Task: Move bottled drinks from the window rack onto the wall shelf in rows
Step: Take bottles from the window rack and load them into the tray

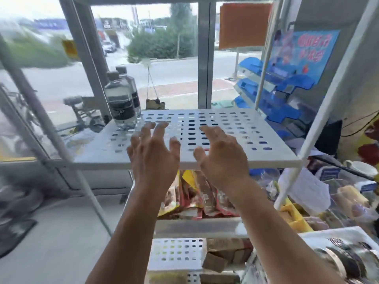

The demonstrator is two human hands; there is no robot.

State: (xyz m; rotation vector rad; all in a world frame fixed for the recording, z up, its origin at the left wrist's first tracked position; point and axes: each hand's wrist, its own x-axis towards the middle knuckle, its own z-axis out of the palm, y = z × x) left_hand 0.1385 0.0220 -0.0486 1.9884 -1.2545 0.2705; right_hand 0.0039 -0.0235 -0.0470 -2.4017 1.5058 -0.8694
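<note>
Two clear water bottles with black labels stand at the back left corner of the white perforated rack shelf [235,128] by the window: the front bottle [120,101] and a second bottle [132,93] right behind it. My left hand [153,152] hovers over the shelf's front edge with fingers spread and loosely bent, holding nothing. My right hand [221,154] hovers beside it the same way, also holding nothing. Both hands are apart from the bottles, to their right and nearer me.
White rack posts [320,124] rise on the right and a slanted post [41,119] on the left. Snack packets [196,197] fill the shelf below. Blue display trays [272,93] and a cluttered counter stand to the right. A window pane lies behind the rack.
</note>
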